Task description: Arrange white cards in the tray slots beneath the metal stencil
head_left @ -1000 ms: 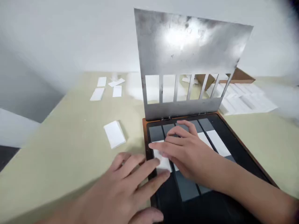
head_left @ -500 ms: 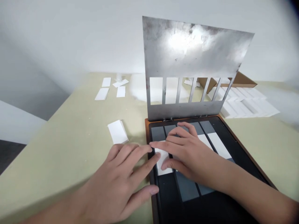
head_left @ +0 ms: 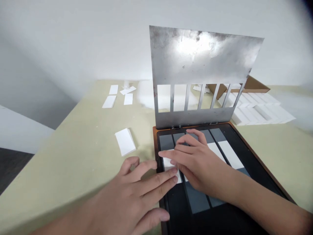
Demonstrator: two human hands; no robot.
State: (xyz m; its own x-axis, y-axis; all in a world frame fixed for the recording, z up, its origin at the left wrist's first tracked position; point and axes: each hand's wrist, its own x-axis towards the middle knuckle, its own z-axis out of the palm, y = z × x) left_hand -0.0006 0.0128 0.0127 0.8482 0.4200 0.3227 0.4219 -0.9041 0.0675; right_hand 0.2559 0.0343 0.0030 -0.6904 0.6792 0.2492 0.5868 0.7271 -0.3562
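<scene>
A dark tray (head_left: 246,143) with grey lanes lies on the table, its slotted metal lid (head_left: 202,62) hinged upright behind it. My right hand (head_left: 195,160) lies flat, fingers spread, on white cards in the left lanes. Its fingertips press a white card (head_left: 168,163) in the leftmost lane. My left hand (head_left: 132,199) rests at the tray's left edge, fingers stretched out, two fingertips touching that same card. Two more white cards (head_left: 230,155) lie in the right lanes.
A small stack of white cards (head_left: 125,141) lies on the table left of the tray. Several loose white cards (head_left: 119,95) sit at the far left. White sheets (head_left: 259,111) and a brown cardboard box (head_left: 254,85) lie behind the lid at right.
My left hand's fingers slid right onto the white card in the leftmost lane. My right hand stayed on the cards. The view shifted slightly.
</scene>
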